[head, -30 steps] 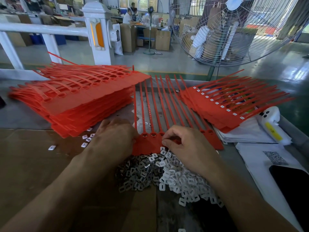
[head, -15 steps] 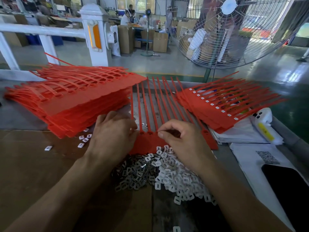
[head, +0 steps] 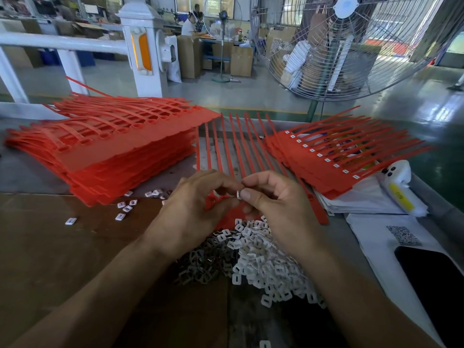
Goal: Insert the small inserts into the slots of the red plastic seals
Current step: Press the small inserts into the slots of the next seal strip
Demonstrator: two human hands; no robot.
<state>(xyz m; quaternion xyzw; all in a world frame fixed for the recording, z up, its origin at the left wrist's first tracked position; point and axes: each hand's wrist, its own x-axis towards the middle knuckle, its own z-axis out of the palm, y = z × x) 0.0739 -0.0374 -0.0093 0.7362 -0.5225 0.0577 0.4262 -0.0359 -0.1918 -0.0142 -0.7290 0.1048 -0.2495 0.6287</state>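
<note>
Both hands have risen off the red seal sheet (head: 233,214) and met above it. Right hand (head: 278,204) pinches one white insert (head: 239,194); left hand (head: 193,207), fingers curled, touches it, insert pile (head: 266,267) at 6 o'clock

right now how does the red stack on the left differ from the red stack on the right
The left stack is thicker, with many more sheets; the right stack is thin. The right stack's top sheet shows a row of white inserts in its slots; the left stack's visible slots look empty. The left stack's straps point far left; the right stack's fan far right. Both are red seal sheets on the same table.
</note>
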